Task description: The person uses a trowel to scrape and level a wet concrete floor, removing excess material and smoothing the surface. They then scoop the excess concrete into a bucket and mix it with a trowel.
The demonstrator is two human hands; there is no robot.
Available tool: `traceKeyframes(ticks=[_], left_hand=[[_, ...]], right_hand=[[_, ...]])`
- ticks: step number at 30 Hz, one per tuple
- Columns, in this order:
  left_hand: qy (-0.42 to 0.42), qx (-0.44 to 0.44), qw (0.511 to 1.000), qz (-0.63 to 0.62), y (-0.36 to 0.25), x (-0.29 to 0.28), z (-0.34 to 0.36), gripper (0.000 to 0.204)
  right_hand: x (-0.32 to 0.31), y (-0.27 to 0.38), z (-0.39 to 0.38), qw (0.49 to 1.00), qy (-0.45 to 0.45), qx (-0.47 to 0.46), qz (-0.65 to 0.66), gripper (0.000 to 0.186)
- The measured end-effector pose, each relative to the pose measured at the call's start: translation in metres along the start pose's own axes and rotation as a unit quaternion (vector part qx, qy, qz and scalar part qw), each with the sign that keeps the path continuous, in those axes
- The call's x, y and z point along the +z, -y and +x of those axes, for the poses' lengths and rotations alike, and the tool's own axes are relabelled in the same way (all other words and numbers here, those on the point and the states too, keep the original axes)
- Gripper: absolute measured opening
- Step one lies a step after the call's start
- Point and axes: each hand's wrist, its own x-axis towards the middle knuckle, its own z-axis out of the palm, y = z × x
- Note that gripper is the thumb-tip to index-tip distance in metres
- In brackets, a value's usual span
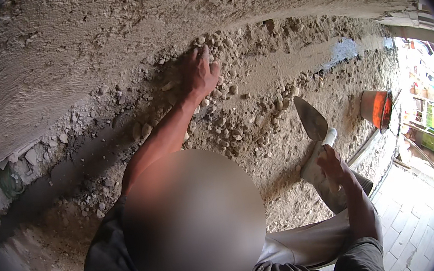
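Note:
My left hand [203, 73] reaches to the foot of the rough wall, over a strip of small loose stones [230, 88]. Its fingers are apart and their tips touch the stones; no held thing shows. On the right, my right hand [333, 164] is wrapped round the handle of a trowel [311, 118]. The grey pointed blade sticks out beyond the fist, tilted above the sandy ground. More pebbles lie scattered between the two hands. A round blurred patch hides the lower middle, including part of my left arm.
Along the top runs a rough plastered wall [80, 38]. An orange and grey bucket [375, 109] lies on the right, near a paved floor [421, 213]. A bluish-white patch [342, 51] marks the ground at the far right. Rubble [32, 156] lies at the left.

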Motion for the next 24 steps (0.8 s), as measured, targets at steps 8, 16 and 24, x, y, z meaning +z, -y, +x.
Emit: traceKeyframes(ticks=[8,16,24], left_hand=[[0.052,-0.197,0.977,0.055,-0.060,-0.026,0.019,0.073],[-0.004,-0.234,0.971,0.054,-0.025,0.020,0.017,0.080],[-0.111,-0.125,0.985,-0.038,0.008,0.045,0.022,0.074]], right_hand=[[-0.007,-0.021,0.007,0.985,0.006,-0.093,-0.145,0.058],[0.011,-0.041,0.018,0.995,0.011,-0.086,-0.053,0.070],[0.014,-0.070,0.034,0.861,-0.005,-0.419,-0.287,0.015]])
